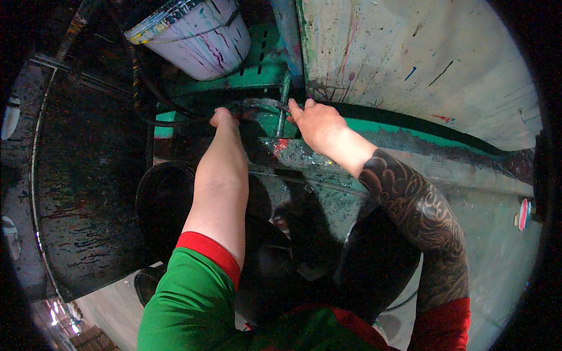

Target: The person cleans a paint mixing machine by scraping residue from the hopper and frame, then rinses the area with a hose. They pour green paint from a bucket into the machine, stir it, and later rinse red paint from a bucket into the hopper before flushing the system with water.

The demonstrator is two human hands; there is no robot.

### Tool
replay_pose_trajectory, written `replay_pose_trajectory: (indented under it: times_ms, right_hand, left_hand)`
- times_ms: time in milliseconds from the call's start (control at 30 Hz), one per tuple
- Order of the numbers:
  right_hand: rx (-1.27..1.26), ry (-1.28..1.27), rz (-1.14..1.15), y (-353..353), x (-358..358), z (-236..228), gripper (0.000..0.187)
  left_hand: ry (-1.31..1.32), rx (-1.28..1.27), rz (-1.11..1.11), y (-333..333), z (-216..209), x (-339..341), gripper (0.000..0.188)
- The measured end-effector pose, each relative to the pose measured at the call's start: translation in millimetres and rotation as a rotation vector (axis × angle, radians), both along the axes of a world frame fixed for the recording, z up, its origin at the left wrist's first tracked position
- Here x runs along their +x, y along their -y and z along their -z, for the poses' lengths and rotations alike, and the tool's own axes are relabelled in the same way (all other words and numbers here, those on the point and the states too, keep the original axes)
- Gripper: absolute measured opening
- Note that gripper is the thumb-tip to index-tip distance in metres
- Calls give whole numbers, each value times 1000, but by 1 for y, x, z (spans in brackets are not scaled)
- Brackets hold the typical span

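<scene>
My left hand [224,117] is closed beside the end of a black hose [170,123], below the paint-streaked bucket. Its fingers point away from me and are mostly hidden, so whatever it grips does not show. My right hand [320,123] reaches over a green, paint-stained metal ledge [266,121], its fingers bent together near an upright metal rod [283,105]. Between the two hands runs a thin, greyish, shiny strip [260,103] that is too dark to name. Whether either hand touches it, I cannot tell.
A white bucket [202,44] with coloured drips stands on the green frame at the back. To the right rises a large pale, paint-splashed panel [404,64]. A dark, stained panel [88,193] fills the left side. A black round container [167,202] sits under my left forearm.
</scene>
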State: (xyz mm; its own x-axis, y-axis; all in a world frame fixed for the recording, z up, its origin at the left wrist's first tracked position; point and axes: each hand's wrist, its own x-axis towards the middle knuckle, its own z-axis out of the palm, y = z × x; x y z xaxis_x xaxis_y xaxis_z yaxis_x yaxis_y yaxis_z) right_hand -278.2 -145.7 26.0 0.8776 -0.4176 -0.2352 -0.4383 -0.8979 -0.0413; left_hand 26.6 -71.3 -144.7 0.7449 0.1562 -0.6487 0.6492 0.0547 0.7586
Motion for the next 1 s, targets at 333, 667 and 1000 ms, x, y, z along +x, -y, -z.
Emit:
replay_pose_trajectory:
  times_ms: [333,667,1000]
  right_hand:
    - [9,20,-5,1,-1,-2,70]
    - [20,36,-10,1,-1,-3,73]
    - [67,12,-82,-15,0,-13,70]
  left_hand:
    - [35,-87,-141,2,-5,-2,41]
    - [22,-109,-158,-1,11,11,40]
    - [-9,-263,-123,-11,27,24,41]
